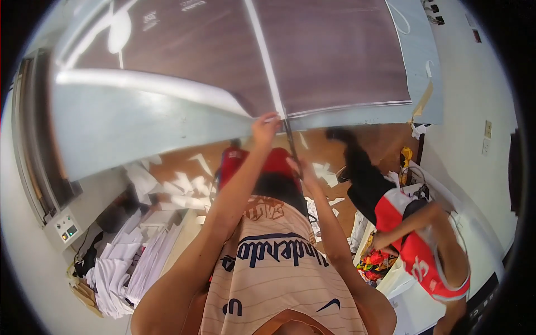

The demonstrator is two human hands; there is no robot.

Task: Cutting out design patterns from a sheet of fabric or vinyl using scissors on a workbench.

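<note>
A large dark sheet (340, 61) with a white strip (261, 47) running through it lies on the pale blue surface (134, 117), its near edge close to the surface's near edge. Left of the strip, the sheet's near edge curls up, showing a white underside. The left hand (266, 129) is at the strip's near end, fingers pinched together on the sheet's edge. The right hand (302, 168), past the surface's near edge, has its fingers closed around a long dark tool (289, 137), apparently scissors, whose far end meets the strip; blur hides its details. White scraps (184, 187) litter the floor (318, 146). A co-worker (416, 237) bends at the right.
</note>
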